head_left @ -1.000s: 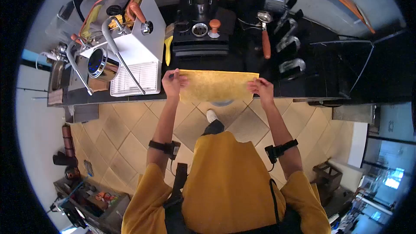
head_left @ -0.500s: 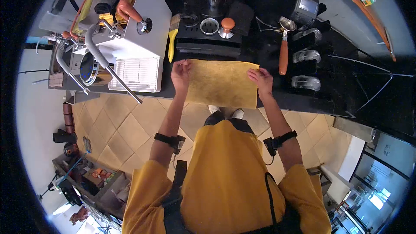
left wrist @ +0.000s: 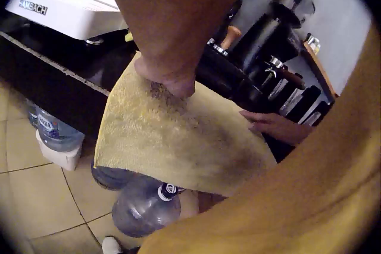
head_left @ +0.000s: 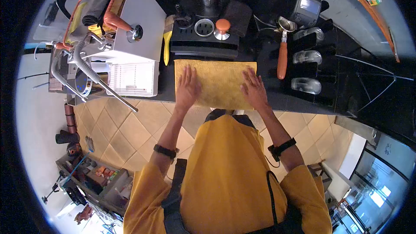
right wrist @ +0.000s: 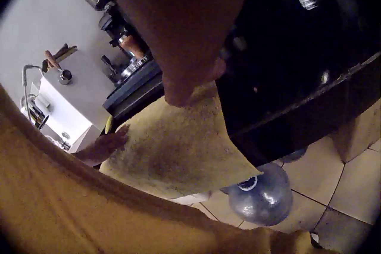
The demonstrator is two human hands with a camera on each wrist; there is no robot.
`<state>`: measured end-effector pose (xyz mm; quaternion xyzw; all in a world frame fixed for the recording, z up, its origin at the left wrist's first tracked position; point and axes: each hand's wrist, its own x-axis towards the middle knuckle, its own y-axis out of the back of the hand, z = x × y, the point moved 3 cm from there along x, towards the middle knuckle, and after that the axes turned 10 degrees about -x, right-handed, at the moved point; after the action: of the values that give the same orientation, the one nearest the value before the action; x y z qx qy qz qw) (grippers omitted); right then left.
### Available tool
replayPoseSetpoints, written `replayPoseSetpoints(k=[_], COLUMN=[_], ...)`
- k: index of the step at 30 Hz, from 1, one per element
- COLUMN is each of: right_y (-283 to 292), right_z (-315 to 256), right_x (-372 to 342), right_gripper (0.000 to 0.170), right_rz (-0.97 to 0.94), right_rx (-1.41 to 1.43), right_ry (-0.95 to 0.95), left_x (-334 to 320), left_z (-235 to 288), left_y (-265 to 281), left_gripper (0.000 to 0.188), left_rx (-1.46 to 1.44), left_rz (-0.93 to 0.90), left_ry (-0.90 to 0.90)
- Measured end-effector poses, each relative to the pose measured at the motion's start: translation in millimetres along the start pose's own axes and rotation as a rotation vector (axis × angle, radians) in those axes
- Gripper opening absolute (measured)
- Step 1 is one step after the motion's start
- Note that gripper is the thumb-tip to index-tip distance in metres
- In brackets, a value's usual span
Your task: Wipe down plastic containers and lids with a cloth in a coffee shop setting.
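A yellow cloth point(head_left: 219, 82) lies spread on the black counter, its near part hanging over the front edge. My left hand point(head_left: 188, 89) rests flat on its left side, fingers straight and pointing away from me. On the right side of the cloth, my right hand point(head_left: 255, 89) lies with fingers extended and slightly spread. The wrist views show the cloth's drooping lower part point(left wrist: 161, 153) with darker stains across it. Just beyond the cloth stands a black station holding a tamper point(head_left: 222, 28) with an orange knob and a round metal basket point(head_left: 204, 27).
A white espresso machine with a drip tray point(head_left: 132, 80) stands at the left, its steam wand point(head_left: 117, 97) reaching toward the front edge. A yellow-handled brush point(head_left: 167, 47) lies beside it. To the right are a portafilter point(head_left: 282, 58) and several glasses point(head_left: 306, 86). Water bottles point(left wrist: 146, 206) stand below.
The cloth, held up by its upper corners at first, came down onto the counter. Both hands let go of the corners and now lie flat on it.
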<state>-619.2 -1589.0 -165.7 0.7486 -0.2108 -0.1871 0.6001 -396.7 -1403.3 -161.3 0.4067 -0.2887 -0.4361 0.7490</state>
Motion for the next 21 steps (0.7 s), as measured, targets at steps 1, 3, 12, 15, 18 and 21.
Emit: replayPoseSetpoints(k=[1, 3, 12, 15, 18, 21], right_y=[2, 3, 0, 1, 1, 5], right_z=[-1, -2, -6, -3, -3, -7], right_x=[0, 2, 17, 24, 25, 20], right_gripper=[0.059, 0.061, 0.064, 0.063, 0.062, 0.059], right_rz=[-0.003, -0.027, -0.078, -0.148, -0.113, -0.036], right_rx=[0.001, -0.05, -0.113, -0.087, -0.1, -0.104], right_ry=[-0.003, 0.007, -0.043, -0.059, -0.049, -0.006], left_x=[2, 7, 21, 21, 23, 24], left_z=[-2, -8, -22, -23, -28, -21], left_y=[-1, -1, -4, -3, -4, 5], left_gripper=[0.058, 0.06, 0.061, 0.062, 0.066, 0.058], left_rx=[-0.002, 0.025, 0.082, 0.041, 0.021, -0.005], left_rz=[-0.005, -0.009, -0.032, -0.033, -0.031, 0.059], left_ry=[0.0, -0.024, -0.044, -0.028, -0.038, -0.049])
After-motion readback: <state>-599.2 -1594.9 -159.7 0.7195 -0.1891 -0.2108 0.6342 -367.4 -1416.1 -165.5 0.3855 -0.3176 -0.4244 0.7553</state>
